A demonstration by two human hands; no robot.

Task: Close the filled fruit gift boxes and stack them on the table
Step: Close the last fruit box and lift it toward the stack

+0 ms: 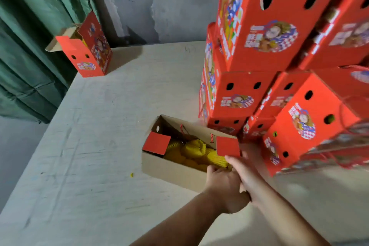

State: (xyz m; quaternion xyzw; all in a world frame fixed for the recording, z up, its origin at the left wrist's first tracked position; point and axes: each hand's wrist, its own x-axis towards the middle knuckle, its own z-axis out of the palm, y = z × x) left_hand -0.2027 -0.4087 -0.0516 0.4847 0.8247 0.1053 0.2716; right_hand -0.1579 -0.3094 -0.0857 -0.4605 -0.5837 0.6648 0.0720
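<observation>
While the open fruit gift box (175, 158) lies on the worktop (95, 146) just beside the stack of closed red boxes (279, 86), both hands reach into its near end. The left hand (223, 183) curls over the box wall onto the yellow net-wrapped fruit (195, 150). The right hand (242, 168) pinches a red flap (227, 146). Another open box (89, 50) stands at the far corner.

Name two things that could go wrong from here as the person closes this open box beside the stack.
1. The yellow netted fruit sits high in the open box; closing the flaps may squash it or leave a bulging lid.
2. The red stack rises tall right beside the box; the right hand or left hand could knock it.
</observation>
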